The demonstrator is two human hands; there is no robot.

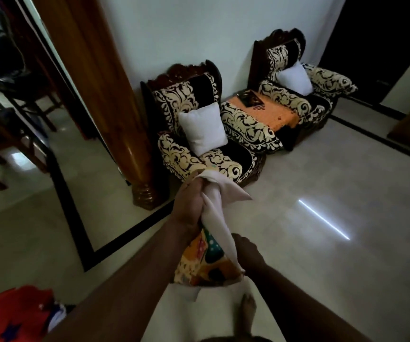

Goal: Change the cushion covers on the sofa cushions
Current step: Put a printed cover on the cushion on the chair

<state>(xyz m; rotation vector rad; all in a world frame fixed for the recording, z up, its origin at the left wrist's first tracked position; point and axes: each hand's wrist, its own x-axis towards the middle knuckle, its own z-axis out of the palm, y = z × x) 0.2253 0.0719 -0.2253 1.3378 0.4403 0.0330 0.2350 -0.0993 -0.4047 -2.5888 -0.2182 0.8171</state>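
My left hand (190,208) grips the squeezed top end of a white cushion insert (215,206), held out in front of me. Its lower part sits inside a colourful patterned cover (202,262) in orange, yellow and teal. My right hand (247,253) holds the cover's edge at the right side, fingers curled round the fabric. Two bare white cushions stand on the armchairs: one cushion (202,128) on the near chair, another cushion (295,79) on the far chair.
Two black-and-cream patterned armchairs (238,127) stand against the white wall, with an orange-clothed low table (270,112) between them. A wooden pillar (115,99) rises at left. Red fabric (14,314) lies at bottom left. My bare foot (247,309) is on the glossy tiled floor.
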